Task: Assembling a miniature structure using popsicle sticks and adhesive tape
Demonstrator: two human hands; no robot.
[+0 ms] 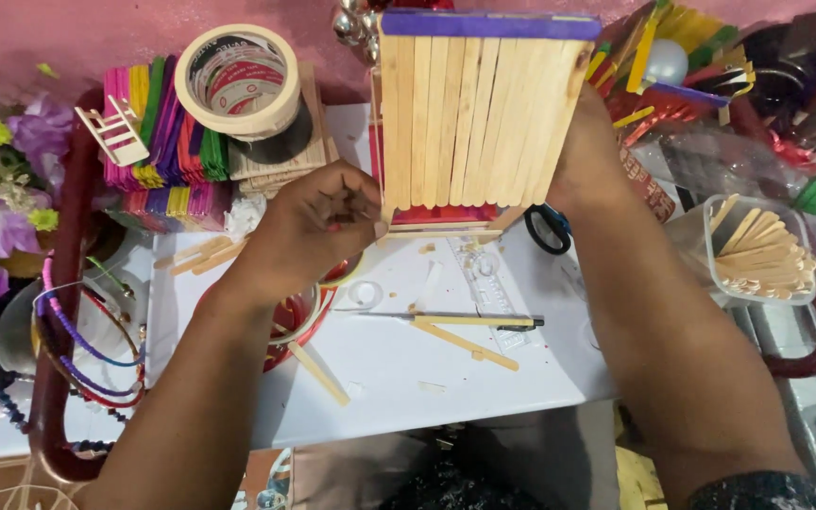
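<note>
My left hand (318, 222), fingers bunched together, is pinching the lower left corner of a stick panel (474, 109) standing upright in the upper middle of the frame. My right hand (589, 161) is bracing the panel's right edge from behind; I cannot tell how its fingers are lying. A purple stick is capping the panel's top. Below, loose sticks (465, 342) are lying on the white board (484, 378). A tape roll (243, 83) is sitting upper left, a tub of sticks (765, 253) at right.
</note>
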